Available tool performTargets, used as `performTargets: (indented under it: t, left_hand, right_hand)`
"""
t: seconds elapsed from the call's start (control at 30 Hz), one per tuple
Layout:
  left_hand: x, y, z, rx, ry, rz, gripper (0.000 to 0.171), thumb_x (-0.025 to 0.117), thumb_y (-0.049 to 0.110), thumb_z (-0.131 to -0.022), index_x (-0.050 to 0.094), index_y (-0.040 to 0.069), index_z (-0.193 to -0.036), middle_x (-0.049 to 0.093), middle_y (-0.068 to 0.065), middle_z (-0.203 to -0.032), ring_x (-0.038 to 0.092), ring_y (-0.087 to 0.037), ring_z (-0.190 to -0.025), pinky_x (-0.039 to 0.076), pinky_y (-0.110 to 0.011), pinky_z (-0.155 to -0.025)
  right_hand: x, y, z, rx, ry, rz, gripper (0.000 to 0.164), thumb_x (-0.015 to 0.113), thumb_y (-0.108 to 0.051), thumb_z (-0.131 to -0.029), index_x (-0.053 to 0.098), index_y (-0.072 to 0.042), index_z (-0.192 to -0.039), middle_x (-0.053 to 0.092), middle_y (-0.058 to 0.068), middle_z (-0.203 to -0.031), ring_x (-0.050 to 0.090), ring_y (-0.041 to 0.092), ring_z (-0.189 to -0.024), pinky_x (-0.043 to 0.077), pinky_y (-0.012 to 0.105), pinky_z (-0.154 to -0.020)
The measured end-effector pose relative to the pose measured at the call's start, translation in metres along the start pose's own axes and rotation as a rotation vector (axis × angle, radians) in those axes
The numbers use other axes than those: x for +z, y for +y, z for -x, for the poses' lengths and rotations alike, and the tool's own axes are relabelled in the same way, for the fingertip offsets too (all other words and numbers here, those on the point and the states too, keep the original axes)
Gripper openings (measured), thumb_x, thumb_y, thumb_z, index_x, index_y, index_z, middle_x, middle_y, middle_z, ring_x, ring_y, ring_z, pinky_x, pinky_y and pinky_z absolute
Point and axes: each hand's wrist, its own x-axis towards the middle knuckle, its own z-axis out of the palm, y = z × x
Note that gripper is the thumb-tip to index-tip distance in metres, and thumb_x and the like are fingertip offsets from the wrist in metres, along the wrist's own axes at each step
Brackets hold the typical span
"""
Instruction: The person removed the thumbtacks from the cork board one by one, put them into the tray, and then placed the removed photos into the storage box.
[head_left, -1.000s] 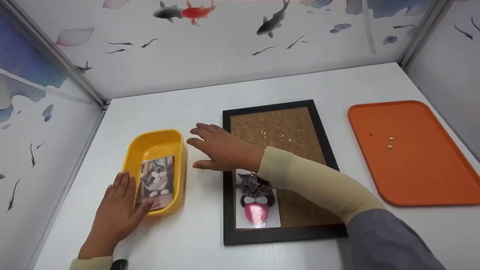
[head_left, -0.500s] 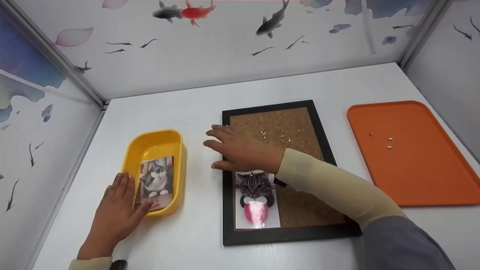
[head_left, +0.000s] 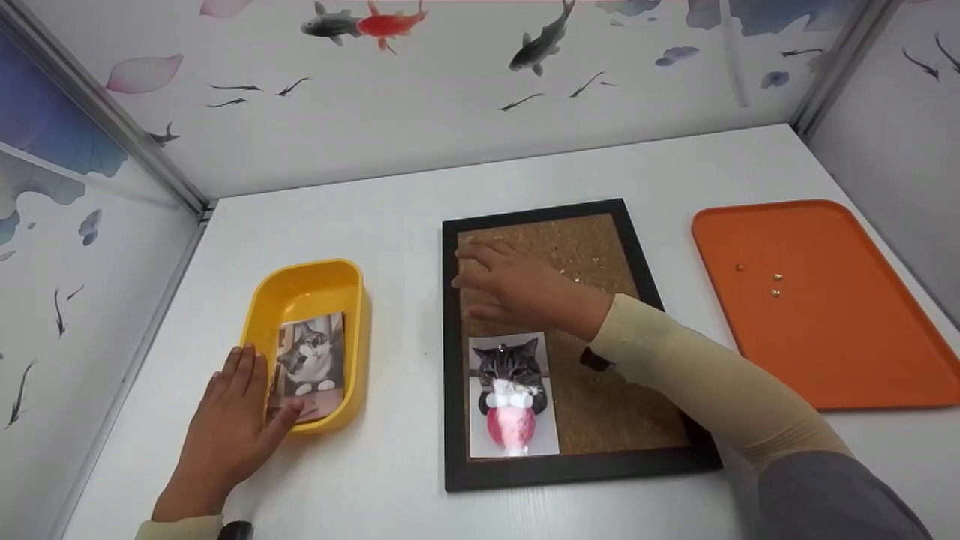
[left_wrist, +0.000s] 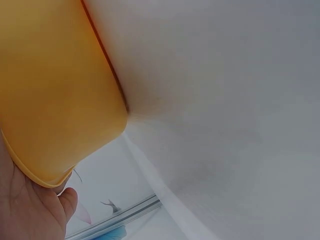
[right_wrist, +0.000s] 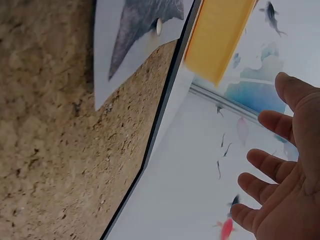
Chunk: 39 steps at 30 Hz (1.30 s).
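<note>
My right hand (head_left: 529,291) hovers above the upper left of a black-framed cork board (head_left: 622,405), fingers spread and nothing held. A cat photo (head_left: 514,420) with a pink ball lies on the board's lower left; a small pin (head_left: 502,347) shows at its top. In the right wrist view the fingers are apart from the cork (right_wrist: 50,165). My left hand (head_left: 229,427) rests on the left rim of a yellow tub (head_left: 360,352), fingers straight. Inside the tub lies another cat photo (head_left: 311,364); the hand's thumb reaches over its lower left corner.
An orange tray (head_left: 832,337) lies at the right, with several small metallic pins (head_left: 778,277) on it. More shiny specks show on the cork near the right hand. White patterned walls (head_left: 420,112) enclose the table at the back and sides.
My right hand has moved right, from beside the tub to over the cork board, uncovering the top of the pinned photo. The left hand has stayed on the tub.
</note>
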Motion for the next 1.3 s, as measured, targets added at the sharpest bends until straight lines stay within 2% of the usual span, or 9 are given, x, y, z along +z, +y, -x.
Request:
performTargets:
  t: [0.27, 0.47, 0.7, 0.8, 1.1, 1.3]
  left_hand:
    - [0.000, 0.000, 0.000, -0.003, -0.002, 0.001, 0.093, 0.045, 0.059, -0.099, 0.020, -0.013, -0.151, 0.015, -0.030, -0.159, 0.010, -0.044, -0.148, 0.007, -0.055, -0.118]
    - [0.001, 0.000, 0.000, -0.002, -0.005, 0.002, 0.092, 0.045, 0.058, -0.099, 0.020, -0.013, -0.151, 0.014, -0.030, -0.160, 0.010, -0.044, -0.148, 0.006, -0.054, -0.118]
    - [0.002, -0.001, 0.002, 0.014, 0.028, 0.004, 0.091, 0.045, 0.058, -0.099, 0.022, -0.014, -0.150, 0.016, -0.031, -0.159, 0.010, -0.042, -0.149, 0.003, -0.051, -0.119]
    - [0.002, 0.000, 0.002, 0.009, 0.022, 0.003, 0.090, 0.045, 0.057, -0.099, 0.022, -0.014, -0.150, 0.016, -0.031, -0.159, 0.009, -0.042, -0.149, 0.002, -0.050, -0.119]
    - [0.001, 0.001, 0.001, -0.008, -0.009, 0.002, 0.091, 0.045, 0.057, -0.100, 0.019, -0.014, -0.151, 0.013, -0.030, -0.160, 0.008, -0.043, -0.149, 0.005, -0.055, -0.118]
    - [0.002, 0.000, 0.000, -0.007, -0.015, -0.006, 0.091, 0.044, 0.057, -0.100, 0.019, -0.014, -0.151, 0.013, -0.030, -0.160, 0.007, -0.043, -0.149, 0.004, -0.054, -0.118]
  right_hand:
    - [0.004, 0.012, 0.017, 0.049, 0.003, -0.105, 0.036, 0.067, -0.036, -0.095, 0.068, -0.011, -0.122, 0.046, 0.015, -0.146, 0.039, 0.034, -0.139, 0.041, 0.049, -0.106]
    - [0.010, 0.019, 0.026, 0.085, -0.022, -0.167, 0.035, 0.068, -0.037, -0.094, 0.070, -0.013, -0.119, 0.048, 0.012, -0.145, 0.046, 0.031, -0.132, 0.042, 0.048, -0.105]
    - [0.006, 0.021, 0.032, 0.181, -0.088, -0.255, 0.035, 0.067, -0.038, -0.095, 0.070, -0.014, -0.120, 0.045, 0.010, -0.148, 0.046, 0.030, -0.132, 0.041, 0.048, -0.106]
    - [0.009, 0.022, 0.034, 0.212, -0.121, -0.280, 0.034, 0.068, -0.038, -0.094, 0.070, -0.016, -0.119, 0.046, 0.009, -0.148, 0.046, 0.028, -0.133, 0.041, 0.046, -0.106]
    - [0.016, 0.022, 0.040, 0.197, -0.226, -0.341, 0.023, 0.071, -0.029, -0.093, 0.073, -0.016, -0.112, 0.051, 0.009, -0.141, 0.055, 0.024, -0.122, 0.047, 0.041, -0.100]
    - [0.016, 0.021, 0.043, 0.260, -0.299, -0.390, 0.021, 0.071, -0.024, -0.093, 0.074, -0.017, -0.113, 0.054, 0.004, -0.135, 0.058, 0.019, -0.114, 0.049, 0.035, -0.095]
